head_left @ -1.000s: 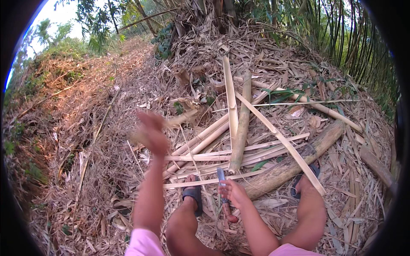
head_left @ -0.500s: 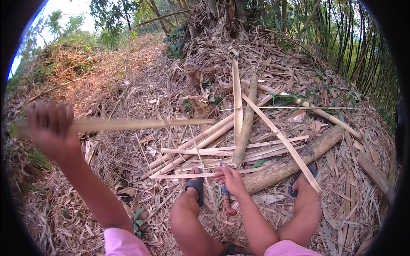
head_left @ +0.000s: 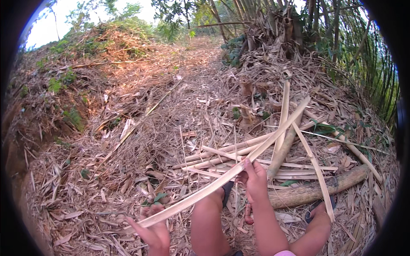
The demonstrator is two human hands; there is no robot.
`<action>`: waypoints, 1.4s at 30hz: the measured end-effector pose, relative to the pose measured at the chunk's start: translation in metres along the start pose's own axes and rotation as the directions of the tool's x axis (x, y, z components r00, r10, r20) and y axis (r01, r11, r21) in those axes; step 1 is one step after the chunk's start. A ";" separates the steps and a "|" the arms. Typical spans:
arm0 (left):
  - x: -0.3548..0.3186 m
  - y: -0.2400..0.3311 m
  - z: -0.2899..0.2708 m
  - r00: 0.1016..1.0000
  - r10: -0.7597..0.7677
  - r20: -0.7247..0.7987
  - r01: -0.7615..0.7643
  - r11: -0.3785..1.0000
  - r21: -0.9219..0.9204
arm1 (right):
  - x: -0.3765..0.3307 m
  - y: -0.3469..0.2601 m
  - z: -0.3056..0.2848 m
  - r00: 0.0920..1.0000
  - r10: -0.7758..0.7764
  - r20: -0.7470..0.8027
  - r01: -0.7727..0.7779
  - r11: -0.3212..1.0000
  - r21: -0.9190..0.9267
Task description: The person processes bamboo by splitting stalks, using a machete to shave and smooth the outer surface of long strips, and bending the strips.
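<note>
A long, pale split bamboo strip (head_left: 209, 187) slants across the front, its far end up over the pile at the right. My left hand (head_left: 154, 230) supports its near end, thumb on one side and fingers on the other. My right hand (head_left: 255, 177) pinches the strip about midway, thumb and fingers closed on it. Below the right hand, beside the wrist, shows the reddish-brown handle (head_left: 248, 214) of a knife on the ground; its blade is hidden by my hand and arm.
Split bamboo pieces (head_left: 226, 150) lie crossed ahead, with a thick bamboo pole (head_left: 316, 190) by my right foot. One more strip (head_left: 314, 164) leans toward that foot. Cut stumps (head_left: 247, 115) stand beyond, below a bamboo clump. Dry leaves cover the slope.
My left hand has come down from its raised place at the far left, bringing the strip across. My right hand has taken hold of the strip's middle. The view has turned left.
</note>
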State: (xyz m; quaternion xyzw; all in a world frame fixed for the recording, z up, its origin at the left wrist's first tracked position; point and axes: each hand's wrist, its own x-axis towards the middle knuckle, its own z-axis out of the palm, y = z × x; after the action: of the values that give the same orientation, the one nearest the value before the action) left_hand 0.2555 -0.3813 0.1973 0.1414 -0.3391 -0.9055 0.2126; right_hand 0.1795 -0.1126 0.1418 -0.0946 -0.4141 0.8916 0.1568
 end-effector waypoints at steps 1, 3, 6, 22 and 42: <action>-0.007 0.003 -0.025 0.990 -0.125 0.063 0.118 0.988 0.099 | 0.002 -0.010 0.005 0.999 -0.027 0.031 0.027 0.999 -0.016; -0.031 0.019 -0.054 0.726 -0.639 0.256 0.403 0.696 0.595 | 0.008 -0.031 0.016 0.990 -0.101 0.094 0.110 0.989 -0.094; -0.062 0.029 -0.045 0.477 -0.519 0.709 -0.338 0.637 0.693 | 0.019 -0.049 0.029 0.972 -0.150 0.183 0.188 0.959 -0.211; 0.024 -0.005 0.053 0.515 -0.785 0.345 0.183 0.494 0.850 | 0.003 0.016 0.024 0.908 -0.100 0.408 0.253 0.905 -0.342; 0.041 -0.028 0.026 0.542 -0.717 0.438 0.214 0.622 0.753 | -0.040 0.270 -0.197 0.916 0.263 -0.304 -0.252 -0.214 -0.944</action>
State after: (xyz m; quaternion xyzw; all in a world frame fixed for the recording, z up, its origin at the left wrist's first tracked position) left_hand 0.2014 -0.3673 0.1928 -0.0659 -0.6142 -0.7415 -0.2620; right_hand 0.2209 -0.1513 -0.1897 -0.2591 -0.9108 0.2804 -0.1572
